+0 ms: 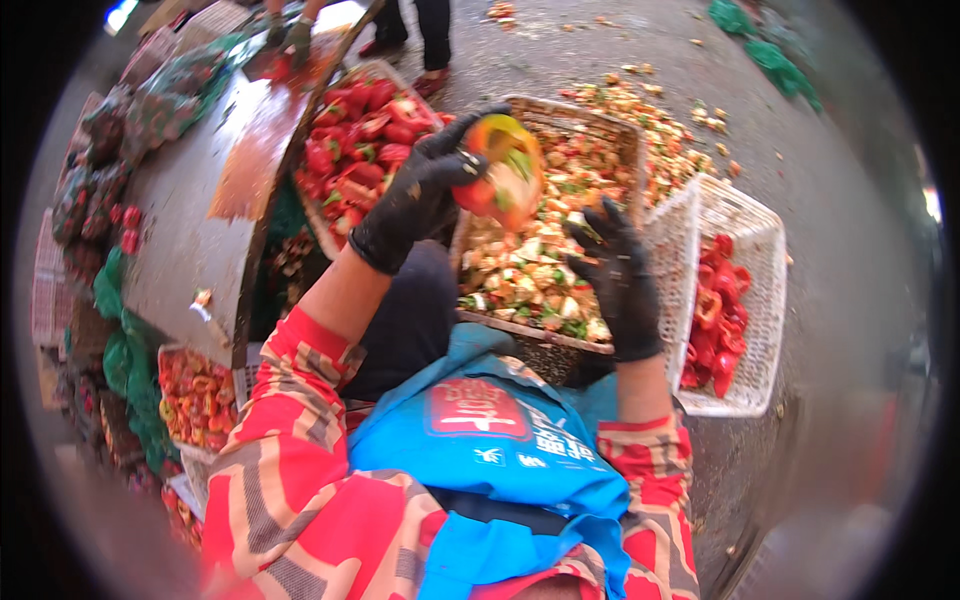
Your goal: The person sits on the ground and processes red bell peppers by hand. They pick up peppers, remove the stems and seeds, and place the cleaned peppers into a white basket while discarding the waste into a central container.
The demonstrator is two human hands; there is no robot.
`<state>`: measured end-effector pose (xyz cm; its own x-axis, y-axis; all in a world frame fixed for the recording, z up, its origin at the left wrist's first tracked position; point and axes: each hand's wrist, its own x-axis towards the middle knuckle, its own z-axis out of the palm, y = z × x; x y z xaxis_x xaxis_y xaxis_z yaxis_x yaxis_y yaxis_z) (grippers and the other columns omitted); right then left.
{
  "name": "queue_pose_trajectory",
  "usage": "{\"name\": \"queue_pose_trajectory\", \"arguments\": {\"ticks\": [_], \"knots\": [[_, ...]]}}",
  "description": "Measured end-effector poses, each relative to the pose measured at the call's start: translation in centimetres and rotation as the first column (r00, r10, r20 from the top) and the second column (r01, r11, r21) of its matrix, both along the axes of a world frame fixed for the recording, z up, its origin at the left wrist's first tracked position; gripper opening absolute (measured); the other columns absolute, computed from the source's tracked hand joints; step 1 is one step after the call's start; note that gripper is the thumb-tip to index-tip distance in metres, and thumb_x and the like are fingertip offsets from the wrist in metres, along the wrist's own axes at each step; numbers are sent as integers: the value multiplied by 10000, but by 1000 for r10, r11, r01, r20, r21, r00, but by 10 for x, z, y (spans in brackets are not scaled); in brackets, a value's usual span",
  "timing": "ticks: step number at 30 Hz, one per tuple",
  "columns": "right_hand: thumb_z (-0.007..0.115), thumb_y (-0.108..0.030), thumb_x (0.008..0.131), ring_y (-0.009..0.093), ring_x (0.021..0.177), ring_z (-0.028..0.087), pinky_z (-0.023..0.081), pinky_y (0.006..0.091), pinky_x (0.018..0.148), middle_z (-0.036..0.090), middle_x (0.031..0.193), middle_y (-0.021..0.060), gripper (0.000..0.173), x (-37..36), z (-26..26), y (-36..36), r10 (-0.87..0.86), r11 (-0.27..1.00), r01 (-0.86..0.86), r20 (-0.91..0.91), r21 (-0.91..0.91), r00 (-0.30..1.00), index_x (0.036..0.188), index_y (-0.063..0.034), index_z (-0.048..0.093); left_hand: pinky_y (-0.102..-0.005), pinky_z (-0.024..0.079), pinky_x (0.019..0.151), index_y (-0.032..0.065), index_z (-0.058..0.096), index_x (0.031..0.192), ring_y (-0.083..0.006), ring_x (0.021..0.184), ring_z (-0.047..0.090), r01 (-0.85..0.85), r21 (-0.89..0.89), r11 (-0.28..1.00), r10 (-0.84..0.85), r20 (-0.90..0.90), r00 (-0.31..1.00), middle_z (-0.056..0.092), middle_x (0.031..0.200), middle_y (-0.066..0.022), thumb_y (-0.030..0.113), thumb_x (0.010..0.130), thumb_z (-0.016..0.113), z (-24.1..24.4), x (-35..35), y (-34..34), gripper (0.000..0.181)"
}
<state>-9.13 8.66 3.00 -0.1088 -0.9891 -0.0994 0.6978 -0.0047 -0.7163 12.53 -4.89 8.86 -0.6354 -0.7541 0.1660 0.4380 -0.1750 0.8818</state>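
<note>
Gripped in my left hand (431,176), which wears a black glove, is a cut red and yellow bell pepper (510,176). Its hollow inside faces right, and it looks slightly blurred. My right hand (619,277), gloved the same way, is held with its fingers apart and nothing seen in it. Beneath both hands stands a plastic crate (637,146) heaped with pepper cores and scraps (529,277). To the right a white plastic crate (765,300) contains red pepper pieces (718,322). At the upper left another crate is full of red peppers (360,150).
A metal-topped table (180,202) runs along the left, with a knife (214,322) lying on it. Another person's gloved hands (296,41) are at its far end. Scraps (660,135) litter the floor behind the crate. A crate of pepper pieces (196,397) stands lower left, near green netting (124,360).
</note>
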Motion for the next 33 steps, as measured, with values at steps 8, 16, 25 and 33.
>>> {"name": "queue_pose_trajectory", "arguments": {"ticks": [8, 16, 25, 33], "knots": [[605, -45, 824, 215, 1026, 554, 478, 310, 832, 558, 1159, 109, 354, -16, 28, 30, -295, 940, 22, -776, -341, 557, 1169, -16, 530, -270, 476, 852, -14, 564, 1154, -125, 966, 576, -184, -395, 900, 257, 140, 956, 623, 1060, -63, 18, 845, 575, 0, -98, 61, 311], [688, -161, 769, 319, 864, 582, 479, 386, 736, 606, 951, 134, 334, -36, 19, 35, -589, 802, 26, -798, -597, -130, 1066, -47, 587, -214, 480, 658, 7, 632, 1034, -71, 738, 592, -46, -384, 922, 191, 347, 918, 657, 840, -58, 101, 877, 586, 29, -111, 69, 188], [542, -131, 881, 252, 1133, 519, 444, 386, 957, 517, 1223, 147, 406, -55, 17, 34, -231, 936, 230, 28, -265, 973, 1249, 21, 463, -408, 458, 839, 85, 603, 1099, -305, 1015, 563, 397, -917, -33, 828, 197, 525, 585, 1107, -153, 126, 672, 683, -38, -77, 27, 437], [508, -177, 867, 195, 1056, 539, 453, 325, 892, 546, 1153, 108, 430, -51, 30, 30, -145, 967, 120, -101, -224, 984, 1243, 27, 462, -378, 503, 786, 78, 582, 1064, -316, 924, 606, 113, -970, 216, 522, 213, 826, 612, 1027, -138, 115, 727, 649, 36, -122, 81, 346]]}}
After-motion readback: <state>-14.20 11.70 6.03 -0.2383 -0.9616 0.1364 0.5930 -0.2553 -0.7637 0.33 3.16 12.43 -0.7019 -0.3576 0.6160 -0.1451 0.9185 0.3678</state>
